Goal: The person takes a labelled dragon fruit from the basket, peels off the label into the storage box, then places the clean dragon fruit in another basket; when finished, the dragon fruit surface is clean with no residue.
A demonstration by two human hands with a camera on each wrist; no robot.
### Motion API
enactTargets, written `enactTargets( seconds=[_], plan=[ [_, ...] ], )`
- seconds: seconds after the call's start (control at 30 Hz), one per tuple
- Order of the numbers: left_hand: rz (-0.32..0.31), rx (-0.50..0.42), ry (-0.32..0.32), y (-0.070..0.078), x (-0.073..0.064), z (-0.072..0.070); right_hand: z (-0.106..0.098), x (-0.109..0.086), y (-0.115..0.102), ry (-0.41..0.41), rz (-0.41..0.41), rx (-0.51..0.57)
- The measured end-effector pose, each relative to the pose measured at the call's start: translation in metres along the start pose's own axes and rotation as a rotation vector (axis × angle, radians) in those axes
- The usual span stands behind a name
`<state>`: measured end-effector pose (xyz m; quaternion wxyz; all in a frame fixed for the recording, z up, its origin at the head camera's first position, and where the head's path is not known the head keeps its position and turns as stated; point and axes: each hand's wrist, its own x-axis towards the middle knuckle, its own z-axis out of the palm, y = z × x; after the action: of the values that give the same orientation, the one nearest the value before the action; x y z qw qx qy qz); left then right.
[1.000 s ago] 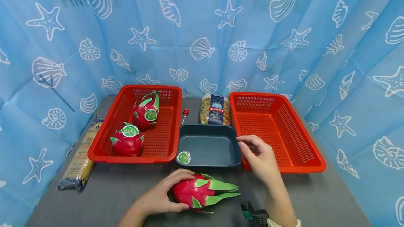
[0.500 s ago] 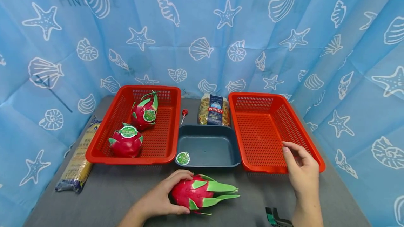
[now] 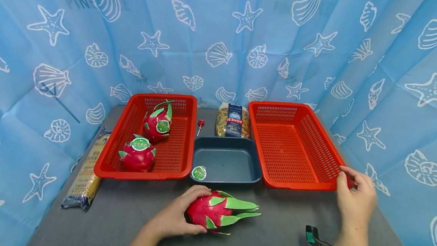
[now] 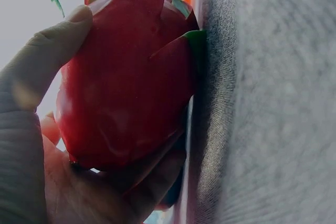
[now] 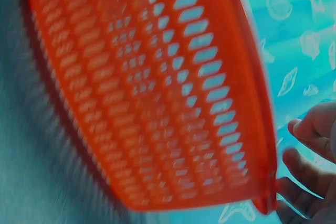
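On the grey tabletop in front, my left hand grips a dragon fruit, its fingers behind and thumb in front. The fruit lies on its side with green leaf tips to the right; in the left wrist view its red skin fills the palm. My right hand is at the front right corner of the right red basket. In the right wrist view, its loosely bent fingers are beside the basket rim; whether they touch it, I cannot tell.
Two dragon fruits lie in the left red basket. Between the baskets sits a dark blue tray with a green sticker. Behind it are a pasta bag and a lollipop. A long pasta pack lies far left.
My right hand has moved right, from beside the tray across the right basket's front to its far corner. The left hand and its dragon fruit have stayed in place.
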<state>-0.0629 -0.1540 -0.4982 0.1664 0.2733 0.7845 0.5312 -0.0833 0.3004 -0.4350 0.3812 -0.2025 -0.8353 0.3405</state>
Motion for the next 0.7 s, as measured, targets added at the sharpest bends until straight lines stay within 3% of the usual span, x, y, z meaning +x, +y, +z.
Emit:
enactTargets(
  seconds=[0.1, 0.2, 0.47, 0.57, 0.7],
  plan=[
    [0.018, -0.005, -0.001, 0.001, 0.000, 0.000, 0.001, 0.002, 0.011, -0.006, 0.050, -0.042],
    [0.033, -0.021, 0.002, 0.000, 0.000, 0.000, 0.000, 0.003, 0.021, -0.062, 0.140, -0.070],
    [0.059, -0.014, 0.057, -0.004, 0.002, 0.006, 0.000, 0.009, 0.042, -0.265, 0.355, 0.028],
    [0.074, -0.049, 0.089, -0.005, 0.002, 0.007, 0.003, 0.008, 0.043, -0.266, 0.400, 0.058],
    [0.132, -0.110, 0.137, -0.004, 0.000, 0.007, 0.006, 0.005, 0.043, -0.215, 0.388, 0.093]
  ],
)
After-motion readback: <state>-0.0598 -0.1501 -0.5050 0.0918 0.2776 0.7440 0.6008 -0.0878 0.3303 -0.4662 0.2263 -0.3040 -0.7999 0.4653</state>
